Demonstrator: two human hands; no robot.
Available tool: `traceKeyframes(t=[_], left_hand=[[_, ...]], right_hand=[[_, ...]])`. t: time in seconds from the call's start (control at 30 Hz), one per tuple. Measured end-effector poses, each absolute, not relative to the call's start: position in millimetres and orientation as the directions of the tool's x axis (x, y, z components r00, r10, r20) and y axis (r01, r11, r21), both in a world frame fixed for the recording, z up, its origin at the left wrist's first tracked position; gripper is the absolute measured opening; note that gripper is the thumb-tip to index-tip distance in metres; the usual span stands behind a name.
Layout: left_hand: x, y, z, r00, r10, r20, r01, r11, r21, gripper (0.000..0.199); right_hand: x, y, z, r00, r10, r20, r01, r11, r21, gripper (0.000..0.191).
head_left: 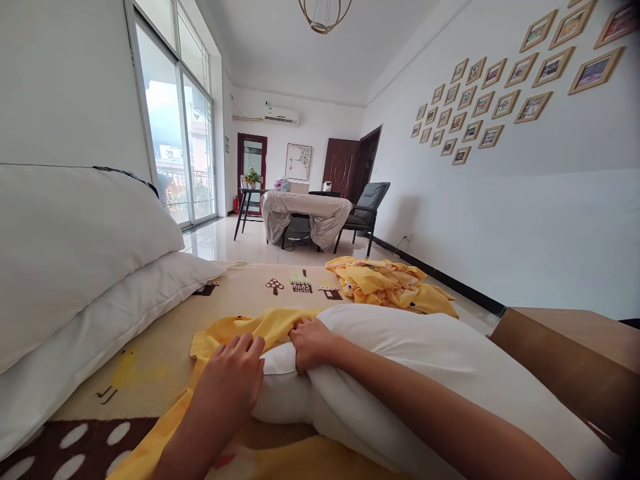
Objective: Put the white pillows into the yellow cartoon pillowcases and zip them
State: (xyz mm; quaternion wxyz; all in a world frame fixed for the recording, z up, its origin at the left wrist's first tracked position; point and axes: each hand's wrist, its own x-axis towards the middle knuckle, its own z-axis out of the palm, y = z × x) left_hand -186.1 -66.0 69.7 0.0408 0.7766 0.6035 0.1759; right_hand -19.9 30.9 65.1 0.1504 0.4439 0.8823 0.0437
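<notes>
A white pillow lies across the front of the bed, its narrow end on a yellow cloth. My right hand grips the pillow's near corner, fingers curled over it beside the cloth. Just to the left, my left hand is closed at the cloth's edge, against the tip of the pillow; its fingertips are partly hidden. More of the yellow cloth spreads beneath both forearms and the pillow.
Two stacked white pillows stand at the left on a patterned blanket. A crumpled yellow cloth pile lies beyond the pillow. At the right is a cardboard box. A covered table and a chair stand farther back.
</notes>
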Motion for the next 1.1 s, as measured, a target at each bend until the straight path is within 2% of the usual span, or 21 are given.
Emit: traceKeyframes(t=[0.07,0.13,0.2,0.23,0.37,0.43,0.57,0.73,0.87,0.97,1.1], left_hand=[[-179.7,-89.9,66.3,0.276,0.957,0.085,0.939,-0.287,0.191,0.019],[-172.3,-106.8,48.8,0.430,0.893,-0.132,0.894,-0.402,0.197,0.022],[-168.5,-113.7,22.0,0.499,0.830,-0.250,0.863,-0.451,0.228,0.027],[-169.0,-113.8,7.6,0.489,0.838,-0.242,0.868,-0.437,0.237,0.031],[-183.9,-107.9,-34.1,0.369,0.929,-0.028,0.889,-0.344,0.301,0.034],[-191.7,-109.9,-36.5,0.334,0.942,-0.023,0.905,-0.314,0.288,0.034],[-196.7,-132.1,-0.3,0.428,0.901,-0.072,0.885,-0.402,0.234,0.038],[-191.1,-152.9,61.5,0.459,0.875,0.152,0.849,-0.483,0.215,0.037],[-189.3,-136.3,71.6,0.445,0.841,0.307,0.859,-0.498,0.117,0.039],[-189.4,-124.3,66.7,0.430,0.827,0.363,0.864,-0.494,0.101,0.043],[-178.1,-123.9,63.6,0.495,0.785,0.373,0.773,-0.594,0.223,0.039]], right_hand=[[-18.2,34.6,65.0,-0.563,0.796,-0.222,0.771,0.602,0.205,0.067],[-17.5,35.7,63.9,-0.566,0.795,-0.218,0.770,0.605,0.203,0.068],[-16.9,35.5,62.4,-0.568,0.796,-0.210,0.774,0.603,0.193,0.068],[-16.5,35.3,61.7,-0.568,0.797,-0.205,0.776,0.602,0.188,0.069],[-13.8,33.8,58.6,-0.587,0.793,-0.161,0.773,0.609,0.179,0.070],[-11.7,32.4,56.5,-0.602,0.790,-0.119,0.769,0.613,0.178,0.070],[-8.2,26.0,51.3,-0.601,0.799,-0.030,0.787,0.598,0.154,0.067],[-13.8,1.5,47.7,-0.563,0.822,0.088,0.823,0.548,0.152,0.058],[-23.1,-35.1,43.4,-0.535,0.836,0.124,0.841,0.513,0.172,0.081],[-29.5,-62.2,32.2,-0.650,0.757,0.062,0.754,0.632,0.179,0.089],[-37.2,-66.7,19.0,-0.865,0.501,-0.014,0.498,0.862,0.094,0.066]])
